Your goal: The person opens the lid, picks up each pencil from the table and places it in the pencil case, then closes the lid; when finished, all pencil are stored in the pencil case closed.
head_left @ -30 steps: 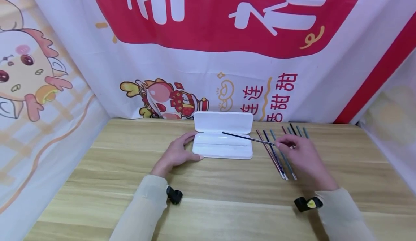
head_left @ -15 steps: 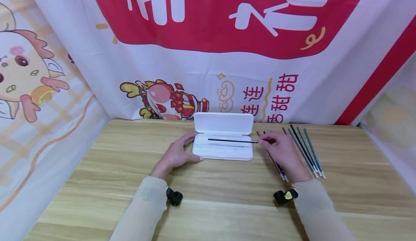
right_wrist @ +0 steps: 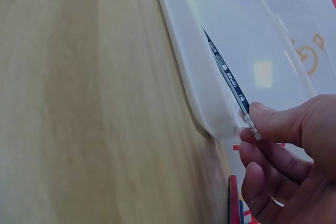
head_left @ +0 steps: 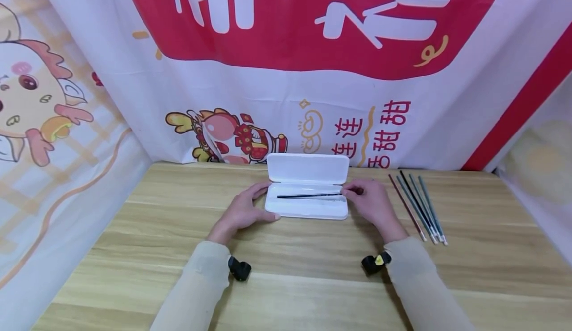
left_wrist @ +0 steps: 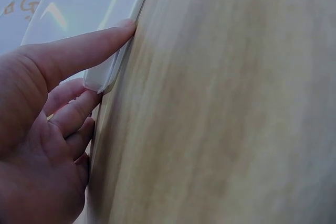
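A white pencil case [head_left: 306, 210] lies open at the middle of the wooden table, its lid [head_left: 307, 168] folded back. My left hand [head_left: 256, 203] holds the case's left end, with the thumb [left_wrist: 100, 43] pressed on the front edge [left_wrist: 107, 74]. My right hand [head_left: 351, 192] pinches the end of a dark pencil [head_left: 308, 195], which lies lengthwise in the case's tray. The right wrist view shows the pencil [right_wrist: 226, 72] running along the tray wall [right_wrist: 191, 77], with its end between thumb and finger of the right hand [right_wrist: 262, 129].
Several loose pencils [head_left: 420, 204] lie in a row on the table right of my right hand. More pencils [right_wrist: 234, 203] show under that hand. Printed banners [head_left: 286, 73] hang close behind and beside the table. A wrist camera [head_left: 374, 263] sits on each sleeve.
My right hand has moved left from over the loose pencils, bringing the dark pencil down into the case's tray. The left hand and the case have stayed put.
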{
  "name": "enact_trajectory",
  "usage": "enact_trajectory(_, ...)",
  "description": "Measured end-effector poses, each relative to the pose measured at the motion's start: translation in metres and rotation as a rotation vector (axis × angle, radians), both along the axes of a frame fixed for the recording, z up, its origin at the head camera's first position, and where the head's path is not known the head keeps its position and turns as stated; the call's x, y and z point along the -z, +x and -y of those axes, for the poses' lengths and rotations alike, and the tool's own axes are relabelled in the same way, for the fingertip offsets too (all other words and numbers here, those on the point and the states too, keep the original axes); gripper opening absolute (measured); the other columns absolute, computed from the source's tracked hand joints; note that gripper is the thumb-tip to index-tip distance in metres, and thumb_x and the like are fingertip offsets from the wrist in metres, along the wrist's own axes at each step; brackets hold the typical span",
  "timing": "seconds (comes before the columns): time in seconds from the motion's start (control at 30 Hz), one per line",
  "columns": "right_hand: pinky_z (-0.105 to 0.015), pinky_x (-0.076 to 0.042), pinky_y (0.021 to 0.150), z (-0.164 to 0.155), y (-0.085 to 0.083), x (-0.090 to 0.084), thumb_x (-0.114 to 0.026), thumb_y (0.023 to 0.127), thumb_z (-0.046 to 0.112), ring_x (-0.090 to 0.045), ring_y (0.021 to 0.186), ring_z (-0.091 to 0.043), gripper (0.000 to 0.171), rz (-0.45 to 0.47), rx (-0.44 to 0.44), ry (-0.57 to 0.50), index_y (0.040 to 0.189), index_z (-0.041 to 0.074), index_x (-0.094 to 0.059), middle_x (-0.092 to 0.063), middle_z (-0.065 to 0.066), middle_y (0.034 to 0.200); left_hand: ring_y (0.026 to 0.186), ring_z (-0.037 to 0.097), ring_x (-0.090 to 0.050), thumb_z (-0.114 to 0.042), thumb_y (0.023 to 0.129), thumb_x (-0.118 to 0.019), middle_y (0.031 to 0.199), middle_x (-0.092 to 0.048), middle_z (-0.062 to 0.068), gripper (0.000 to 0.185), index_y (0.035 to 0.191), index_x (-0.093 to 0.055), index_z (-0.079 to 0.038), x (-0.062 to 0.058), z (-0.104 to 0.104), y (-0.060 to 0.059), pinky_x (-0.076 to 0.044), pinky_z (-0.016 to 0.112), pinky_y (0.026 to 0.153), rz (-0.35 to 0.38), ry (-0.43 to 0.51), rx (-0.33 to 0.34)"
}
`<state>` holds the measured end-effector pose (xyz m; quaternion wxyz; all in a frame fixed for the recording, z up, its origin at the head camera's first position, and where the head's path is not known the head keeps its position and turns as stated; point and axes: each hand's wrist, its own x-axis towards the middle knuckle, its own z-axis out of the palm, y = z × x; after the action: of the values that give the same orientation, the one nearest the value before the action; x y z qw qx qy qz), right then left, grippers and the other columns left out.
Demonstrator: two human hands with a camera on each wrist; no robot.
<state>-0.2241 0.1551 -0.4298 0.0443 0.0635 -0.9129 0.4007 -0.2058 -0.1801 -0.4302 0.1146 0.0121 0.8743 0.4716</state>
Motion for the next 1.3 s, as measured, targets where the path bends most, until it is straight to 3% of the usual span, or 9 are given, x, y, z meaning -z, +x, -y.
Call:
enact_trajectory(0.3,-0.034,-0.045,0.082,0.012,-0.006,0.005,-0.076,0.101,0.017,-0.061,0.094,-0.027,0.011,-0.032,-0.053,0.015,0.106,0.011,-0.085,-0.074,-0.012,0.104,0.165,0.031,-0.031,-0.02,0.081,-0.096,0.169,-0.049,0.003,0.095,0.162,-0.048,-0.027,0.001,0.0,0.0,-0.021,0.06,0.135,0.0,0.021,-0.013)
enact_trajectory(0.57,-0.036,-0.048,0.085,0.013,-0.014,0.006,-0.075,0.102,0.015,-0.063,0.099,-0.028,0.012,0.014,-0.07,0.018,0.108,0.011,-0.084,-0.076,-0.013,0.11,0.166,0.031,-0.03,-0.021,0.08,-0.097,0.169,-0.05,0.001,0.094,0.161,-0.049,-0.029,0.004,-0.001,-0.006,-0.018,0.061,0.136,-0.001,0.025,-0.023)
enact_trajectory(1.3,-0.034,-0.046,0.081,0.014,-0.012,0.006,-0.077,0.101,0.017,-0.06,0.095,-0.027,0.013,0.025,-0.07,0.054,0.108,0.011,-0.085,-0.071,-0.011,0.106,0.166,0.031,-0.03,-0.024,0.081,-0.097,0.169,-0.049,0.0,0.091,0.158,-0.051,-0.033,0.006,0.001,-0.002,-0.017,0.063,0.135,0.022,0.042,-0.036)
